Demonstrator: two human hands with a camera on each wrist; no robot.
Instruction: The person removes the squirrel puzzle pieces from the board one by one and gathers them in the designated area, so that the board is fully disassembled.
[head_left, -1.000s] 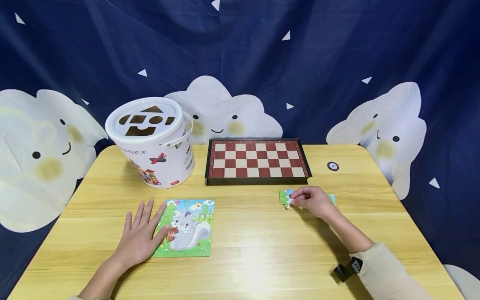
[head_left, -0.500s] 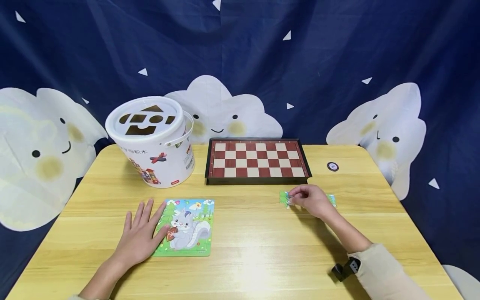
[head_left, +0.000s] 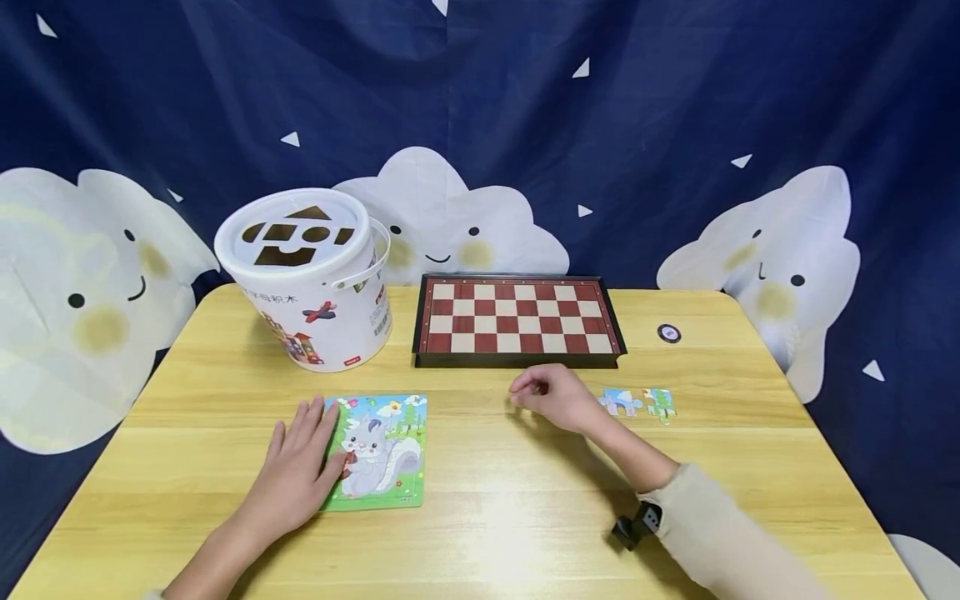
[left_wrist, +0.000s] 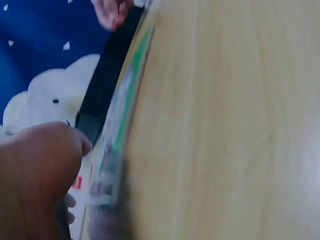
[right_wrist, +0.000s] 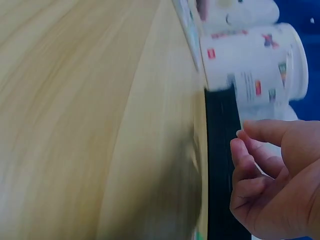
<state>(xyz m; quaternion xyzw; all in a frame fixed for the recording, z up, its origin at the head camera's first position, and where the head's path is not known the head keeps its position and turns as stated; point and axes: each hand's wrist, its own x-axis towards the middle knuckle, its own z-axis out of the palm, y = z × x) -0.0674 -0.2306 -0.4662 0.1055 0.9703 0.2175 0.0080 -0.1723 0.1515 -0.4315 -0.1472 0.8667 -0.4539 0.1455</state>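
My left hand (head_left: 288, 475) lies with straight fingers over the left edge of a flat squirrel puzzle (head_left: 382, 458), its thumb across the picture. In the left wrist view that puzzle (left_wrist: 127, 100) appears edge-on beside the hand. My right hand (head_left: 561, 400) is over the table just in front of the chessboard, fingers loosely bent and thumb near the index finger. In the right wrist view nothing shows between the fingertips of the right hand (right_wrist: 275, 175). Beside its wrist lie a light-blue puzzle piece (head_left: 620, 400) and a green one (head_left: 661, 402).
A folding red-and-white chessboard (head_left: 517, 321) with a black frame stands at the back. To its left is a white block bucket (head_left: 326, 308) with cut-out shapes in its lid. A small dark round disc (head_left: 669, 333) lies back right on the wooden table (head_left: 480, 533).
My right hand has moved left from the puzzle pieces, uncovering two; the green piece once at its fingertips is out of sight. My left hand has slid slightly right over the puzzle.
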